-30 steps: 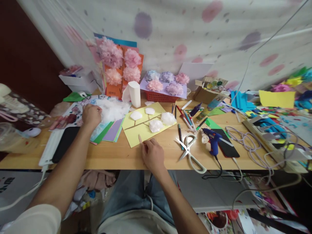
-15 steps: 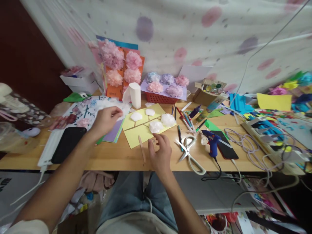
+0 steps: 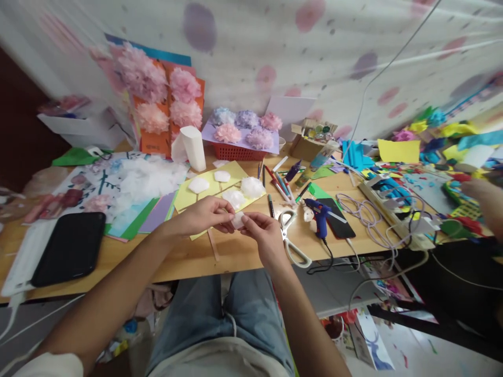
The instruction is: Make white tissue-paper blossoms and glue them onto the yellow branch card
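My left hand (image 3: 210,214) and my right hand (image 3: 262,230) meet over the near edge of a yellow sheet. Between their fingertips they pinch a small piece of white tissue paper (image 3: 238,220). On the yellow sheet (image 3: 184,196) are drawn brown branches, two flat white paper shapes (image 3: 198,184) and two fluffy white tissue puffs (image 3: 252,187). A flat wooden stick (image 3: 212,246) lies just below the sheet. Left of it, a heap of loose white tissue (image 3: 147,180) rests on a printed sheet.
White-handled scissors (image 3: 294,251), a blue glue gun (image 3: 320,214) and a phone (image 3: 338,222) lie to the right. Behind stand a red basket (image 3: 239,153) and tissue flowers (image 3: 184,86). A power strip (image 3: 393,209) and cables crowd the right. Another person's hand (image 3: 485,196) is at the far right.
My left hand has come from the tissue heap to meet my right hand, and both now hold a white tissue piece. The view has turned right, bringing another person's hand into sight.
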`<state>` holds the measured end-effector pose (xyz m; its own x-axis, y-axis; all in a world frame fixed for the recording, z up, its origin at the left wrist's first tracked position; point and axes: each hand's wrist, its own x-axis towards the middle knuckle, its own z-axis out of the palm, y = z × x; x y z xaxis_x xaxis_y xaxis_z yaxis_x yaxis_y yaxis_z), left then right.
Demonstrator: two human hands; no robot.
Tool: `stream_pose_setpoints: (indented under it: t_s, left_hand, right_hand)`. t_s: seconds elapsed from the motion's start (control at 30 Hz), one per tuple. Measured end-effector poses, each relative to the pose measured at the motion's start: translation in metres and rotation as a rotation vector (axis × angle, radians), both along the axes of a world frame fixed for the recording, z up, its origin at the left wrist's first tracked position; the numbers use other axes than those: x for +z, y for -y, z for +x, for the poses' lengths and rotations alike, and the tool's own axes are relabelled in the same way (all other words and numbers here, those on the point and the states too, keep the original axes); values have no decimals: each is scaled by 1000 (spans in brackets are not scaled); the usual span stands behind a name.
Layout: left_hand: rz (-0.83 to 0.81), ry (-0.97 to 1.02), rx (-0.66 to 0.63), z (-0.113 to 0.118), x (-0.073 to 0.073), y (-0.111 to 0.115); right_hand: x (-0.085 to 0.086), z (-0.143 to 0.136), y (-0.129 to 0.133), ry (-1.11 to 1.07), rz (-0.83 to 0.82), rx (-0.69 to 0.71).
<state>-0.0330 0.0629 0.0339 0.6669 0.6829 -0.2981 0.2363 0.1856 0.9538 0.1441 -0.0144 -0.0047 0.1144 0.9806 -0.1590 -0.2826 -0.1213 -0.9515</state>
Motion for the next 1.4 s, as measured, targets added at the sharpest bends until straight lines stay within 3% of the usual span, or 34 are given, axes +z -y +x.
stream_pose_setpoints:
  t_s: [0.23, 0.43, 0.57, 0.7, 0.9, 1.17, 1.3, 1.4]
  left_hand:
    - [-87, 33, 77, 8, -3, 0]
    - [-89, 84, 160, 12, -23, -2]
    - [-115, 123, 193, 13, -29, -3]
    - [-131, 151, 176, 12, -25, 1]
    - [-120, 141, 191, 13, -19, 6]
    - [-89, 199, 229, 16, -30, 5]
    - [-66, 211, 188, 18, -35, 0]
    - [-47, 227, 134, 20, -33, -4]
  right_hand:
    - [-4, 0, -4, 26, -4, -71]
    - [-12, 0, -6, 31, 5, -157]
    - [-14, 1, -5, 80, 44, -128]
    - [-16, 2, -4, 115, 105, -77]
    - [-18, 3, 1, 346, 331, -85]
    - [-24, 3, 7, 849, 554, -148]
    - [-27, 6, 8, 925, 615, -145]
    - [-24, 7, 9, 860, 577, -121]
